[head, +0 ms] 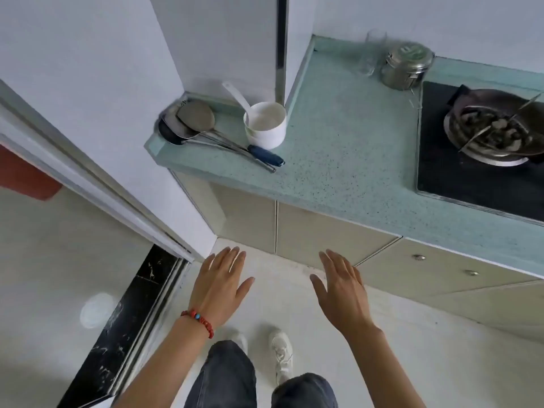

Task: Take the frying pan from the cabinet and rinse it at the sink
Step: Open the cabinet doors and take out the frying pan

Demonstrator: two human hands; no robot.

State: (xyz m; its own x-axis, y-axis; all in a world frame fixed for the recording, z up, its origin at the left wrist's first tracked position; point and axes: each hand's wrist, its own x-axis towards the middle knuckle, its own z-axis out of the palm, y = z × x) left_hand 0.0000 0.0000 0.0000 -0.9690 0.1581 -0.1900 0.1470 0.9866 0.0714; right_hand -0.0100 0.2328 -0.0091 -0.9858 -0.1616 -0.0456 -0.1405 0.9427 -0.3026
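Far left, a dark stone doorstep [123, 316] by the sliding door track, pale floor [294, 293] beyond. Next over, left hand [219, 287] held out flat above the floor, fingers straight and spread, gripping nothing, red bead bracelet [197, 318] at the wrist. Up on the table [338, 148], a heap of ladles and a spatula [195, 119] in the corner, handles pointing right, just beside a white cup [266, 125] with a white spoon standing in it. Centre, right hand [341, 290] also flat and loose, fingers straight, nothing held, hovering just in front of the cabinet doors [323, 234]. Doors shut, small round knobs [419, 257] further right. No frying pan in sight; presumably behind those doors, though which one cannot be told. No sink in view either. On to the right: a clear glass [372, 54] next to a steel lidded pot [407, 66], then the black stove [471, 172] with a dark wok [497, 125] on the burner, food and what look like chopsticks in it. Risks from here, as a guess: opening the wrong door and wasting the reach; swinging a long pan handle up past the table edge and clipping the ladle handles or cup; mistaking the loaded wok for the pan and spilling it.
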